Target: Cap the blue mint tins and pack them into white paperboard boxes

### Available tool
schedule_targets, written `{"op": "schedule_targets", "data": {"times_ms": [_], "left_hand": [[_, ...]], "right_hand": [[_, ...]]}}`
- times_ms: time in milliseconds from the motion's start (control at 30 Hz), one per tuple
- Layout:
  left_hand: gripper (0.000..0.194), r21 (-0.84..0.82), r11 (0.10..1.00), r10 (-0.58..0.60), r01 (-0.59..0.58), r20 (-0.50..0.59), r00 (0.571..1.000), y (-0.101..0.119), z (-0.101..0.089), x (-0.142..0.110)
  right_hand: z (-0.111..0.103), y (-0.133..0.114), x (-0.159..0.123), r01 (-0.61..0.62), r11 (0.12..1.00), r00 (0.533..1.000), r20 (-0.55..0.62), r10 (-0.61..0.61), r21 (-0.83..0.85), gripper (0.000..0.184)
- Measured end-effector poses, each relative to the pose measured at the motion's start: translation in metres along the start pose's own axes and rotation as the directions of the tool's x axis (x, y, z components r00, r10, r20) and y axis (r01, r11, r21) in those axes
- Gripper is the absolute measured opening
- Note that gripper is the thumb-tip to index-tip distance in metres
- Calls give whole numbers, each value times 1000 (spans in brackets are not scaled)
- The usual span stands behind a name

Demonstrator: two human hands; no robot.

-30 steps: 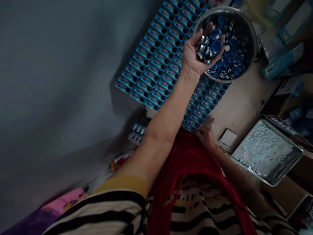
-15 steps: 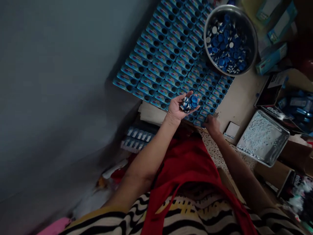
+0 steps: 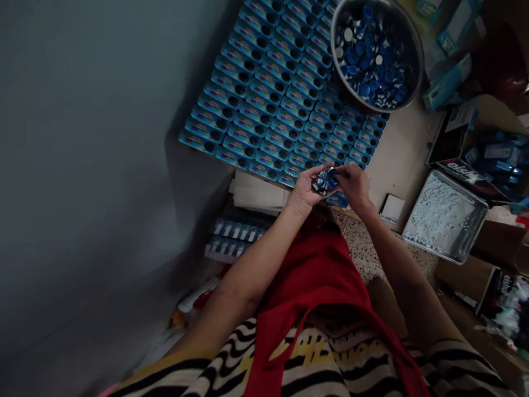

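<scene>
My left hand (image 3: pixel 308 187) is cupped palm up around a small heap of blue and silver caps (image 3: pixel 324 180), held at the near edge of a large grid of blue boxes (image 3: pixel 273 94), each with a round hole. My right hand (image 3: pixel 354 186) reaches across to the heap, its fingertips pinched on one of the caps. A steel bowl (image 3: pixel 415 60) full of the same caps stands on the far right corner of the grid.
A metal tray (image 3: pixel 479 212) of small pale beads lies at the right, with a small white card (image 3: pixel 392 210) beside it. Dark and blue cartons (image 3: pixel 467 138) crowd the far right. Stacked blue boxes (image 3: pixel 233 237) and white sheets (image 3: pixel 256 194) lie at the left, below the grid.
My left hand carried a handful of caps from the bowl back to the near edge of the grid. My right hand rose from the table to meet it.
</scene>
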State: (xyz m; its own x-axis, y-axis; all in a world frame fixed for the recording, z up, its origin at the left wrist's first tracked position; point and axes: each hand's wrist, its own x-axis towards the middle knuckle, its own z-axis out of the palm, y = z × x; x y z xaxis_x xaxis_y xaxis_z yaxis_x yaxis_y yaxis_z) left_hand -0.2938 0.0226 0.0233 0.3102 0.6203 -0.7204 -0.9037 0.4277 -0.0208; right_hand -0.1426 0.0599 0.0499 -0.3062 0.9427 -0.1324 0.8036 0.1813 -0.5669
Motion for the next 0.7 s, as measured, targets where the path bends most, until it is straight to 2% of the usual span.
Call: {"op": "schedule_targets", "data": {"times_ms": [133,200,267,333,433,567,667,700], "left_hand": [[23,-23,1000,9,-9,-26,1000,0,1,4],[20,-17,1000,0,-1,-7,1000,4,0,2],[20,1,1000,-9,9,23,1000,9,-2,-1],[20,17,1000,-13,12,33,999,13,-3,-5],[22,38,999,-30,29,13,999,13,-3,-8],[24,70,995,-74,74,8,997,8,-6,-6],[26,87,991,-100,98,15,995,5,-8,-4],[27,92,990,-107,105,15,994,5,-9,-4]], "right_hand": [[-6,10,-3,27,995,1000,-18,-26,97,19],[-14,19,-12,-20,986,999,-41,27,169,22],[-21,30,-26,-114,978,992,-39,123,172,22],[-23,39,-39,-206,976,979,14,206,76,19],[-16,43,-47,-245,958,957,120,263,-148,17],[-3,42,-33,-240,909,945,133,300,-341,17],[-1,49,-18,-338,857,894,150,421,-389,5],[-2,51,-14,-364,842,876,161,455,-398,10]]}}
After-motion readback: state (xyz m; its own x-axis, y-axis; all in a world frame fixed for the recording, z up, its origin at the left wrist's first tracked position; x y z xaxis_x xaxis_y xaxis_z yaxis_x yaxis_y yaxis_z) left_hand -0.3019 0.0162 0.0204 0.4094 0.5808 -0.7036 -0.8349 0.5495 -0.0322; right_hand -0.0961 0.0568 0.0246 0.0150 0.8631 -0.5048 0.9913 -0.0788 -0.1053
